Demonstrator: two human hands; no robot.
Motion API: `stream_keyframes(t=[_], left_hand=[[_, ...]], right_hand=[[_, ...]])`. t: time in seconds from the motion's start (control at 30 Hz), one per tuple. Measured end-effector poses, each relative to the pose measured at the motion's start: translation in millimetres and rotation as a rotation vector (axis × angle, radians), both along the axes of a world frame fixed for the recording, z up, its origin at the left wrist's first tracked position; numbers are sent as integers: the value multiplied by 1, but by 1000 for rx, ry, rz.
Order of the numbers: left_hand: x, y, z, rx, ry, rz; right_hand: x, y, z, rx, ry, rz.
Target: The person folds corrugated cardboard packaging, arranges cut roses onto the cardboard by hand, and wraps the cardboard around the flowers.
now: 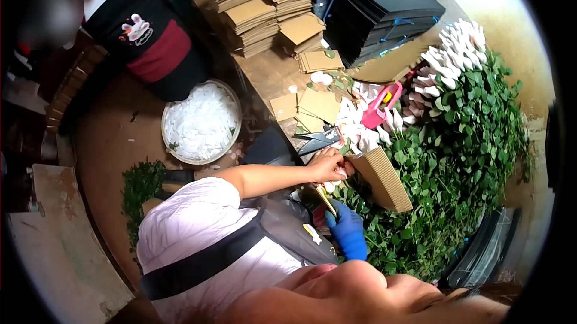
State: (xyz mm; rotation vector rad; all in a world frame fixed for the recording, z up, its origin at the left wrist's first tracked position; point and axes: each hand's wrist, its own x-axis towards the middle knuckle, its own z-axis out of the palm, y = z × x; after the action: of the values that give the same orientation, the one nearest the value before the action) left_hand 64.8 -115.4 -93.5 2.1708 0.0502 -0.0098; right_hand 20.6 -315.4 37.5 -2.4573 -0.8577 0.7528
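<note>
Hands: our left hand is bare, its fingers bunched and bent down at some pale pink blooms. Whether the fingertips pinch one or only press there, we cannot tell. Our right hand, in a blue glove, has its fingers drawn together on the lower end of a thin yellowish strip, just below the blooms.

Position: the blooms lie between our hands, at the near edge of the table. Right beside them a corrugated card stands tilted against the leaves. Black scissors lie just beyond our left hand; a pink tool lies farther off, among wrapped buds.

Technique (our judgement): light fingertips, so petals do not bruise; strip steady in the glove; heads level; leaves clear of the fingers; scissor points away from the wrist.
</note>
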Motion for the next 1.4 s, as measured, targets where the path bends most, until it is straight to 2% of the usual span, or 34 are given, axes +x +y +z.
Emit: stream_keyframes(t=[0.1, 0.57, 0.77, 0.93, 1.07, 1.27, 1.4], left_hand=[[2, -1, 0, 18, 16, 5], [2, -1, -9, -2, -56, 7], [3, -1, -14, -18, -70, 0], [2, -1, -10, 24, -67, 6], [3, 0, -7, -20, 4, -8], [-2, 15, -7, -162, -41, -65], [-10, 43, 14, -184, -37, -19]], right_hand=[[-12, 8, 4, -25, -228, 1], [-15, 6, 1, 46, -283, -16], [-13, 8, 6, -29, -178, -50], [-13, 7, 3, 51, -224, -30], [-14, 5, 2, 82, -248, -32], [-13, 9, 14, 26, -246, -10], [-11, 9, 10, 32, -228, 12]])
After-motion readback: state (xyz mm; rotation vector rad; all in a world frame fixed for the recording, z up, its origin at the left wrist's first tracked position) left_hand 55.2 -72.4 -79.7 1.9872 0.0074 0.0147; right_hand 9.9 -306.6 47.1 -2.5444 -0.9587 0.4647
